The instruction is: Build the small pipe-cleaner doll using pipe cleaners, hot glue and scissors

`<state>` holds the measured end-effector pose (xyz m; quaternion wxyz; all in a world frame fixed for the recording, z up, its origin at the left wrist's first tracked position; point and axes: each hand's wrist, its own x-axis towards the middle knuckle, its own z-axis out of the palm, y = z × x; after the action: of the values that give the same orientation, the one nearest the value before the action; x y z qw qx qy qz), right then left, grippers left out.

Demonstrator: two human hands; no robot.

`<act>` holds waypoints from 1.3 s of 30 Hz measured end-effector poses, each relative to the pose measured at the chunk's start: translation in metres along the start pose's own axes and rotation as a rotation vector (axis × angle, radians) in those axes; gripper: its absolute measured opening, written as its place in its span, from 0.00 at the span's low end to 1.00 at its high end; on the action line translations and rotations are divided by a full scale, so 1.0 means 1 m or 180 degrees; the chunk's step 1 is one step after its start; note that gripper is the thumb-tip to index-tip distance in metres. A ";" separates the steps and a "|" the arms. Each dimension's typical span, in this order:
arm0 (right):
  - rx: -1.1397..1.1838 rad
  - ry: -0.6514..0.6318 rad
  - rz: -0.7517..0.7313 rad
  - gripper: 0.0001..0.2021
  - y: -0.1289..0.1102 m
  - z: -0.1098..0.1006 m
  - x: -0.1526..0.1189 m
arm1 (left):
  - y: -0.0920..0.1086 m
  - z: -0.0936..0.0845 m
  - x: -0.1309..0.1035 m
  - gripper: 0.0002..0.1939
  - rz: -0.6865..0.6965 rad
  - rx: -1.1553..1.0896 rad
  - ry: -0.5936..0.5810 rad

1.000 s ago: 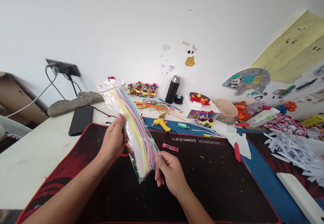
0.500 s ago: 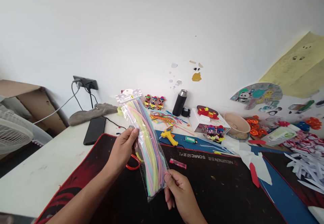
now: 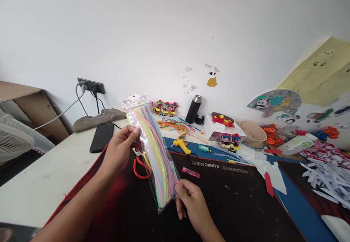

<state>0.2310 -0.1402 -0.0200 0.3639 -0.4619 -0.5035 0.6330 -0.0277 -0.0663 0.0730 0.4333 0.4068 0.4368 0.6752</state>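
A clear plastic bag [image 3: 157, 154] full of pastel pipe cleaners hangs tilted over the dark desk mat, its printed header at the upper left. My left hand [image 3: 123, 147] pinches the bag's left edge in its upper part, thumb on top. Lower down, my right hand [image 3: 191, 202] grips the right edge near the bottom corner, its thumb in front. Red-handled scissors [image 3: 141, 169] lie on the mat behind the bag, partly hidden by it. A pink lighter [image 3: 190, 172] rests on the mat to the right of the bag.
Behind the mat are a yellow glue gun [image 3: 182, 145], loose colored strips [image 3: 177, 126], a black flask [image 3: 193, 109] and a white box [image 3: 216, 134]. A phone [image 3: 102, 138] lies left. White paper strips [image 3: 325, 183] are piled right.
My left hand has moved left and up along the bag's edge. The bag has shifted slightly left and up, and more of the scissors shows. The view has shifted a little.
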 end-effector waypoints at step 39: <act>0.0166 -0.0324 -0.0760 0.38 -0.026 0.027 0.011 | -0.006 0.017 -0.007 0.21 0.0015 0.0534 0.0677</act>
<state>0.2014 -0.1324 0.0052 0.4226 -0.3564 -0.5560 0.6207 -0.0087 -0.0674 0.0704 0.3475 0.3688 0.5342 0.6766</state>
